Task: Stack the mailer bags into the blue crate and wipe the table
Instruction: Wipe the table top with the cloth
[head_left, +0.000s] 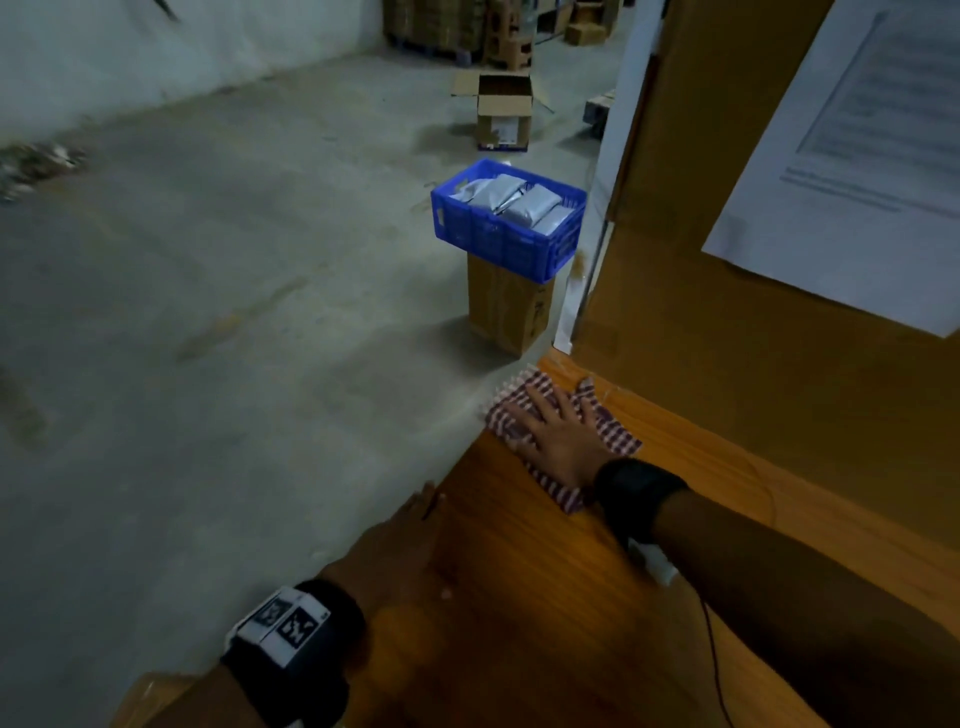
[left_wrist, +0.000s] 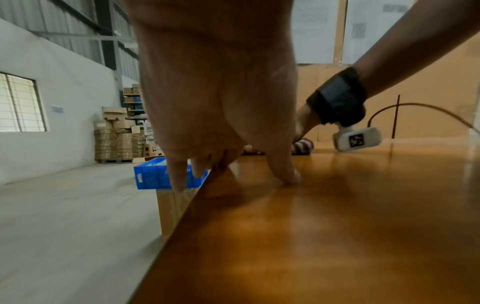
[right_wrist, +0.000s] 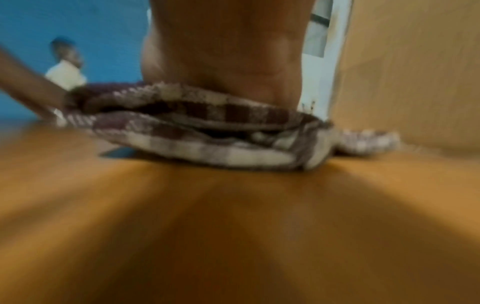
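Right hand (head_left: 558, 436) lay flat, fingers spread and straight, palm pressing the checked cloth (head_left: 618, 441) onto the table (head_left: 519, 597); nothing curled round the cloth, it was only pinned under the palm. In the right wrist view the cloth (right_wrist: 207, 131) sat folded in several layers under the hand (right_wrist: 223, 47), 1 loose end trailing toward the cardboard wall; that frame was blurred. Cloth was at the far corner of the tabletop, its fringe just over the edge.

Left hand (head_left: 402, 545) rested on the table's near-left edge, holding nothing. In the left wrist view the thumb pressed the tabletop (left_wrist: 324, 216) while the other fingers (left_wrist: 179, 176) hung relaxed over the side. It looked like a brace.

Blue crate (head_left: 506, 221) stood on a cardboard box (head_left: 506, 314) on the floor, beside the table's far corner. Grey mailer bags (head_left: 511, 200) lay inside it, stacked roughly to the rim. None showed on the table, so stacking looked done and wiping was the step in hand.

To do it well:
- keep the palm flat and pressure even, so the folded layers do not slide apart
- work in overlapping passes from that far corner back toward the body
- tuck the trailing end in, or it may drag along the wall
- the left hand will need to lift off its patch of edge so that strip gets wiped too

Risk: the cloth overhung the corner and could slip off the edge if pushed further out.

An open cardboard carton (head_left: 504, 111) sat further back on the floor.
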